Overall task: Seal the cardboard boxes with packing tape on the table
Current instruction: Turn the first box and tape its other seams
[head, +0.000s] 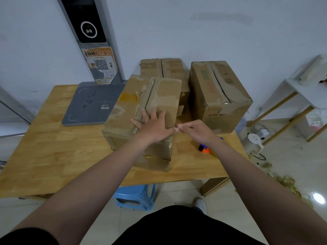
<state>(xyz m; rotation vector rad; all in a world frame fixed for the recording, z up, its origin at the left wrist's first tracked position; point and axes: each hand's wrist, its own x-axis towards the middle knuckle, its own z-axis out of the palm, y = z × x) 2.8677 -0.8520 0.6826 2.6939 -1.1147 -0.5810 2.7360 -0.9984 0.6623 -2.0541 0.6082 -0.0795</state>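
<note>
**Flat left hand on the nearest box, right hand curled at its corner**

The wooden table (53,147) fills most of the view. Three cardboard boxes stand on its right half. The nearest box (134,110) lies lengthwise toward the person, its top flaps meeting along a ragged centre seam, and glossy clear tape shows on its near end face. The right box (219,92) stands just beside it, with a dark gap along its top seam. The rear box (169,71) sits behind both, against the wall. A flat grey slab (92,103) lies on the table left of the boxes, and a blue plastic stool (136,197) stands under the near edge.

The left hand (155,128) rests flat on the nearest box's top, fingers straight and spread across the seam. The right hand (196,131) is curled at that box's near right corner, its fingertips touching the left thumb; whether it pinches anything cannot be told. A blue, orange and black tape dispenser (205,148) lies on the table, partly hidden by the right forearm.
</note>
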